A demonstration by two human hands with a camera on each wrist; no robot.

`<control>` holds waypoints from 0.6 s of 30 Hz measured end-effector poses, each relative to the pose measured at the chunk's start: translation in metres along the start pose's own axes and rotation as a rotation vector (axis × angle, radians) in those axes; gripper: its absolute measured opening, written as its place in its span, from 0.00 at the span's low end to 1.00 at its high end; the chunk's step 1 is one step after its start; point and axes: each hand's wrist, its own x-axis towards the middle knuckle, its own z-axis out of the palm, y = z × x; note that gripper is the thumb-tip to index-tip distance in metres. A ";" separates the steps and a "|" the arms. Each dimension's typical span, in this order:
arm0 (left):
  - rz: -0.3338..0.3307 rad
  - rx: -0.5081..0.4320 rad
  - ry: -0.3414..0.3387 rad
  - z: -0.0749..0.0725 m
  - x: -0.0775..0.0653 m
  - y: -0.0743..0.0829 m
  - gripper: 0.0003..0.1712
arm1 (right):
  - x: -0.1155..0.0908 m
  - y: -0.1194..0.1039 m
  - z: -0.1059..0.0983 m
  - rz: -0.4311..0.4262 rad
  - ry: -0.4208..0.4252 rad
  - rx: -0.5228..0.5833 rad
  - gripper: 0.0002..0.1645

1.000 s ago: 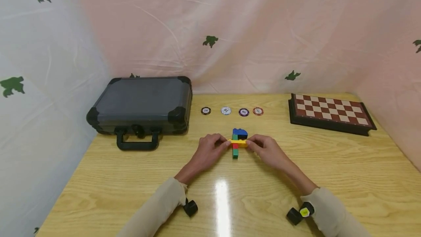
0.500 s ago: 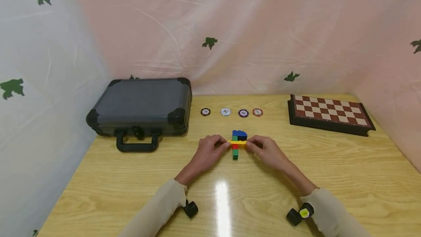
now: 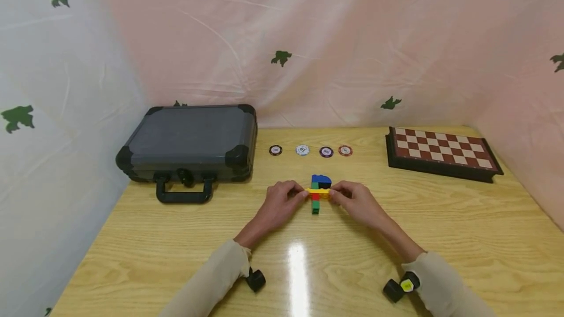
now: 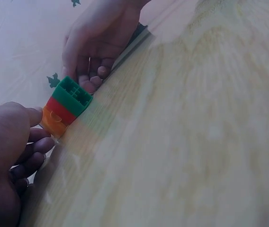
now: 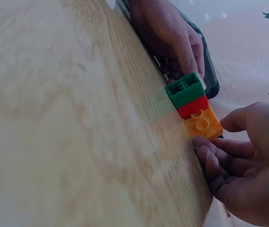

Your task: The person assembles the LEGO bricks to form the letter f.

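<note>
A small model of toy building bricks lies on the wooden table (image 3: pixel 304 234) between both hands. From its far end it has a round-ended blue brick (image 3: pixel 322 178), a green piece (image 3: pixel 315 185), a yellow brick (image 3: pixel 319 191) set crosswise, a red brick (image 3: pixel 315 197) and a green brick (image 3: pixel 315 205). My left hand (image 3: pixel 279 202) pinches the yellow brick's left end between thumb and fingers. At the right end, my right hand (image 3: pixel 358 203) pinches the same brick. In the right wrist view, the hollow underside of the near green brick (image 5: pixel 185 90) faces the camera.
A grey hard case (image 3: pixel 194 136) with a black handle stands at the back left. Several poker chips (image 3: pixel 302 149) lie in a row behind the model. A folded chessboard box (image 3: pixel 445 151) sits at the back right, and a leaf-patterned cloth (image 3: pixel 317 87) hangs behind the table.
The head view tips up very slightly, so everything sits a little lower. Both hands keep their grip on the yellow brick, and the model stays in place.
</note>
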 end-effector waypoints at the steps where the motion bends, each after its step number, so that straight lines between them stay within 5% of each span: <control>1: -0.002 -0.003 0.001 0.000 0.000 0.000 0.10 | 0.000 0.000 0.000 -0.001 -0.003 0.003 0.14; 12: -0.074 -0.136 -0.072 -0.010 -0.002 -0.003 0.18 | -0.006 0.000 -0.009 -0.013 0.039 0.009 0.15; 18: -0.069 -0.091 -0.044 -0.026 -0.008 0.000 0.19 | -0.013 0.006 -0.025 -0.056 0.095 0.006 0.17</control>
